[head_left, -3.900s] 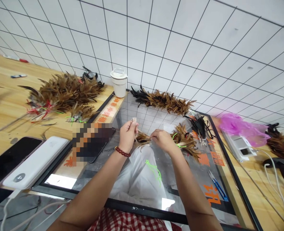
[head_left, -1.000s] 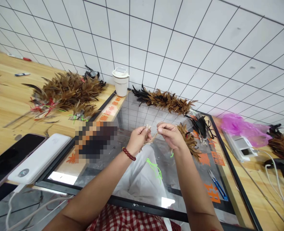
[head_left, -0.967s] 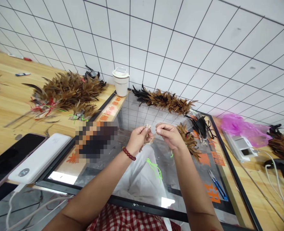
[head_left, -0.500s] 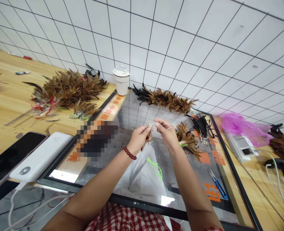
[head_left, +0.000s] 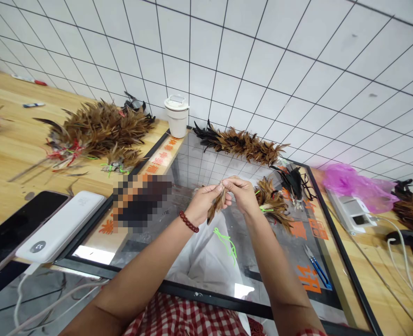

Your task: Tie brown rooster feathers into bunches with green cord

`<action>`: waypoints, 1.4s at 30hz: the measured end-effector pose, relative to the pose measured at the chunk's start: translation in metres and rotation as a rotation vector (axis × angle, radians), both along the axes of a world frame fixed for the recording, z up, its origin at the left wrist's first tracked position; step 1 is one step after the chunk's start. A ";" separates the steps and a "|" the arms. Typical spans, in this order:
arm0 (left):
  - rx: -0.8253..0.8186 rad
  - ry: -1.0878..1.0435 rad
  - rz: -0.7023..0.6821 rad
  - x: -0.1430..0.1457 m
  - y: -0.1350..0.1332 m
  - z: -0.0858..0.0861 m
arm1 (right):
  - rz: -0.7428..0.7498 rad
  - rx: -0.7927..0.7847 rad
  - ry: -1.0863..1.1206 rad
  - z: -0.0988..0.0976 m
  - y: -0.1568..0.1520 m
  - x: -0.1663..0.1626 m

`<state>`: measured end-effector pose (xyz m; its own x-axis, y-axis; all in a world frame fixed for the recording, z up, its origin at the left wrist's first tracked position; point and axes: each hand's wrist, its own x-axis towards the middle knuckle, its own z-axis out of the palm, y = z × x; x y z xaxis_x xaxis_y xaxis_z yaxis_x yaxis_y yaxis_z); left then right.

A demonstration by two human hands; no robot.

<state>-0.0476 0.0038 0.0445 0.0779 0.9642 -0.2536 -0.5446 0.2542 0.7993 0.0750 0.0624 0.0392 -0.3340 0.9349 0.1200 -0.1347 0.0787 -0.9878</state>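
My left hand (head_left: pixel 206 201), with a red bead bracelet on the wrist, pinches a small bunch of brown feathers (head_left: pixel 217 205) whose tips hang downward. Over the glass tabletop, the fingertips of my right hand (head_left: pixel 241 192) are closed at the pale upper end of the bunch, meeting my left thumb. Bright green ties (head_left: pixel 226 243) lie on the glass below the hands. To the right of my right hand sits a tied feather bundle (head_left: pixel 272 203) with green string, beside a bunch of black feathers (head_left: pixel 292 182).
A long feather strip (head_left: pixel 243 145) lies along the tiled wall, right of a white lidded cup (head_left: pixel 177 116). Blue-handled snips (head_left: pixel 317 267) and glasses (head_left: pixel 307 186) are at the right. On the left are a big feather pile (head_left: pixel 104 128), a phone (head_left: pixel 22 228) and a white power bank (head_left: pixel 61 227).
My right hand has moved left to meet my left hand at the top of the feather bunch. The feathers have been turned and now show hanging below the left fingers.
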 end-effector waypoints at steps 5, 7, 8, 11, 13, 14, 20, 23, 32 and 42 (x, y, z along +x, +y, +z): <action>0.036 -0.023 0.022 -0.001 0.002 -0.004 | -0.017 -0.049 -0.014 -0.001 0.003 0.003; 0.056 -0.024 0.042 -0.001 0.002 -0.005 | 0.062 -0.177 0.033 0.000 0.004 0.005; 0.060 -0.025 0.044 -0.001 0.002 -0.005 | 0.133 -0.234 0.056 0.001 0.004 0.006; 0.065 -0.018 0.029 0.000 0.002 -0.004 | 0.330 -0.314 0.118 0.003 0.002 0.007; 0.069 0.000 0.014 0.000 0.002 -0.004 | 0.341 -0.300 0.139 0.003 0.001 0.007; 0.072 0.010 0.009 0.000 0.002 -0.004 | 0.312 -0.280 0.136 0.002 0.001 0.006; 0.044 0.035 0.012 0.002 0.003 -0.006 | 0.203 -0.152 0.047 0.000 0.002 0.004; 0.020 0.037 0.023 0.003 0.002 -0.006 | 0.133 0.055 -0.110 0.006 0.003 0.008; 0.065 -0.088 0.037 0.002 0.001 -0.005 | 0.266 0.375 -0.307 0.017 0.001 0.019; 0.056 -0.062 0.126 0.003 0.001 -0.005 | 0.439 0.445 -0.380 0.023 0.000 0.023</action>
